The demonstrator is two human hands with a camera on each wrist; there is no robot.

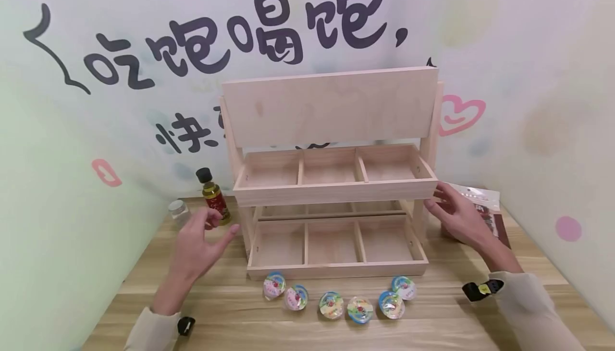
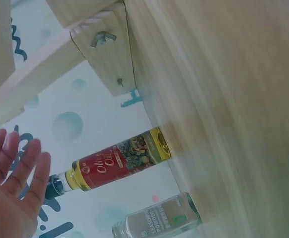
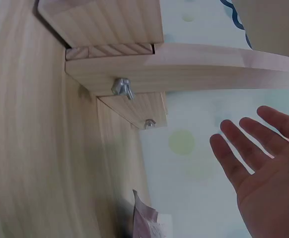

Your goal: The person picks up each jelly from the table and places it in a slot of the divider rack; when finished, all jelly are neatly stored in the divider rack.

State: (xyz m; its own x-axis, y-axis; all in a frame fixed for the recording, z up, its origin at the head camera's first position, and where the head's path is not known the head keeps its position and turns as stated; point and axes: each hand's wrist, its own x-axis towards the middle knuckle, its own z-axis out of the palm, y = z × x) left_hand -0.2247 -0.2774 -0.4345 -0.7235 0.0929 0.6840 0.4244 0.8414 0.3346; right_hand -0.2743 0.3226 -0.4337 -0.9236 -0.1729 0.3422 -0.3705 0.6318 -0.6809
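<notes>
A pale wooden two-tier rack [image 1: 331, 192] stands at the back of the table, with a tall board [image 1: 331, 108] above its trays. Each tray is split into three compartments. My left hand [image 1: 199, 244] hovers left of the rack, thumb apart from the fingers, holding nothing. In the left wrist view, its fingers [image 2: 28, 171] overlap the cap end of an oil bottle [image 2: 119, 158]. On the other side, my right hand [image 1: 461, 220] is raised beside the upper tray's right end, fingertips right at its edge. The right wrist view shows its fingers [image 3: 253, 153] spread and relaxed with nothing held.
Several small sealed cups with printed lids [image 1: 331, 305] lie in front of the lower tray. A glass seasoning jar [image 1: 179, 209] stands left of the oil bottle. Behind my right hand is a brown and clear pouch [image 1: 487, 209]. Wing nuts [image 3: 122, 88] stick out from the rack's side.
</notes>
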